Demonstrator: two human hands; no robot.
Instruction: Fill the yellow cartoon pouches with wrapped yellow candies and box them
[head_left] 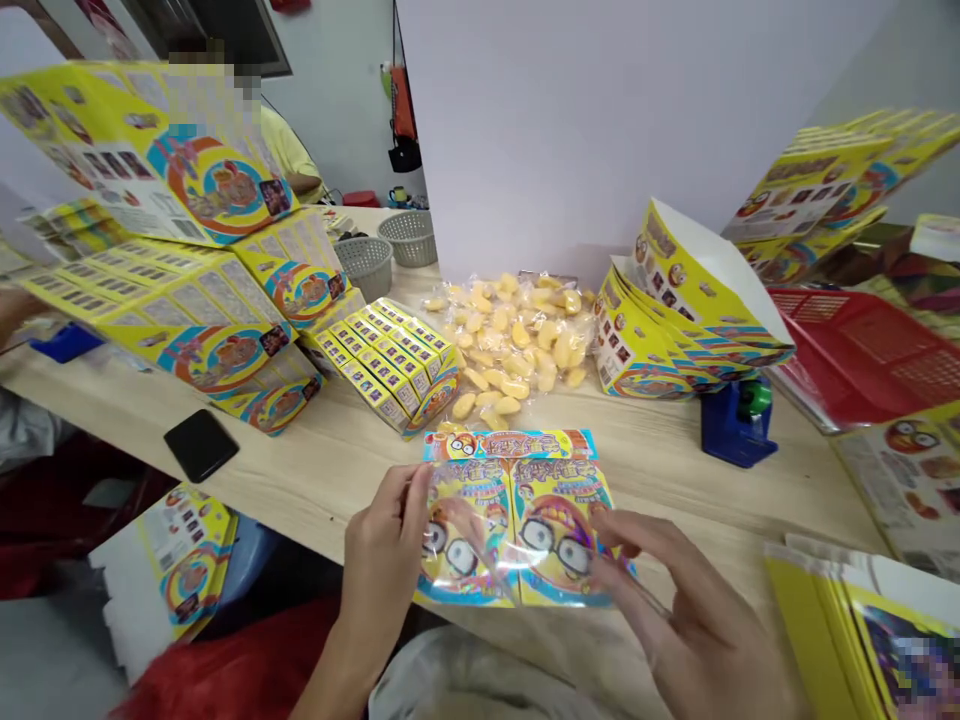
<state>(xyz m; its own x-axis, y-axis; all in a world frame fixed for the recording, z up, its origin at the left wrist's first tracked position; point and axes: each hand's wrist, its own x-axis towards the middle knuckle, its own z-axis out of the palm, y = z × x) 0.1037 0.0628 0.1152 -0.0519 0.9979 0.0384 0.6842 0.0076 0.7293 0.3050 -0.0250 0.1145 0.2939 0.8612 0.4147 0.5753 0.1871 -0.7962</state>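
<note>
A clear plastic packet with two yellow cartoon-printed panels and a printed header strip is held up at the table's front edge. My left hand pinches its left edge, thumb on the near side. At the packet's right edge is my right hand, its thumb and forefinger apart; whether the fingertips touch the plastic I cannot tell. Just behind the packet lies a heap of yellow capsules in clear wrappers. A display box filled with small yellow cartons stands to the left of that heap.
Yellow display boxes are stacked high at the left, near a black phone. Nested empty boxes and a blue tape dispenser stand at the right. Farther right is a red basket. Grey baskets and another person's yellow sleeve are behind.
</note>
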